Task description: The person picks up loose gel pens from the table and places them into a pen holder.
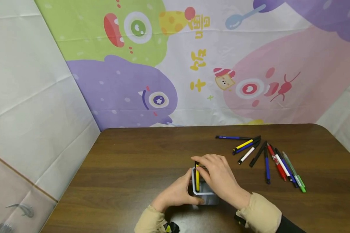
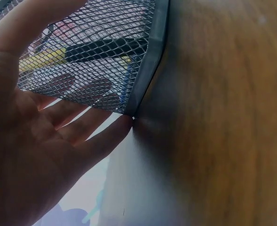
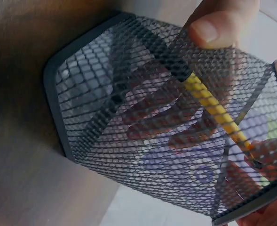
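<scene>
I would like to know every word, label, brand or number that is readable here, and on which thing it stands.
Nothing can be quoted with certainty.
Backdrop: yellow characters, not clear enough to read surely.
Farthest blue pen: light printing, too small to read.
Red pen: pale marks, too small.
Mesh holder and the yellow pen in the right hand: no text visible.

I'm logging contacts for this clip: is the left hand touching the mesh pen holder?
Touching. The head view shows the left hand cupped around the mesh pen holder, its thumb against the near wall.
</scene>
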Tool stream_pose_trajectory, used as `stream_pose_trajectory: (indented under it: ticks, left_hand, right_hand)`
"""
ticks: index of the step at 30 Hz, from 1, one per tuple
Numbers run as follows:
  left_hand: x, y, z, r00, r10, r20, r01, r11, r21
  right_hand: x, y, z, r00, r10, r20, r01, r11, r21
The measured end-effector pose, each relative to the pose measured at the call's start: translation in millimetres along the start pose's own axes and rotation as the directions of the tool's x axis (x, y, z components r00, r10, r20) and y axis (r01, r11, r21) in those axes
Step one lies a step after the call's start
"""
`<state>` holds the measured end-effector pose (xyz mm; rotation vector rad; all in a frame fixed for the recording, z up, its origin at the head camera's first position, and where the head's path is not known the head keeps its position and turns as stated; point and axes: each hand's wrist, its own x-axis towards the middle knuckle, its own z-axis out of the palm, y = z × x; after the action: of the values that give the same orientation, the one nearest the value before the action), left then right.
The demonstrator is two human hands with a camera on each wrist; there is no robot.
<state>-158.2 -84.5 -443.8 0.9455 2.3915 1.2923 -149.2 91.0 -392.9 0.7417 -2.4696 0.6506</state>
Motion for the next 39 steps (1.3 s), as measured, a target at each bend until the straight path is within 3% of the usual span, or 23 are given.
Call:
stream_pose_trajectory:
  ticks: [14,23,39]
  left_hand:
    - [-0.4,1.1,-0.7,1.0,0.005,-0.02,-0.004,0.999,0.048]
    - [0.6,0.4,-0.6,1.0,0.019,-0.011,-0.019,1.0,0.008]
    - [0.4,0.5,0.9,1.0,0.009,-0.027,-0.009,1.0,0.018]
  right_hand:
    - [0,5,6,0.999,0.039,0.03,-0.04,0.999,0.012]
    - [-4,7,6,0.998,0.059,0.026,-0.06,0.998,0.025]
    - [-9,16,-5,0.998,0.061,0.004,-0.061,0.997,0.052]
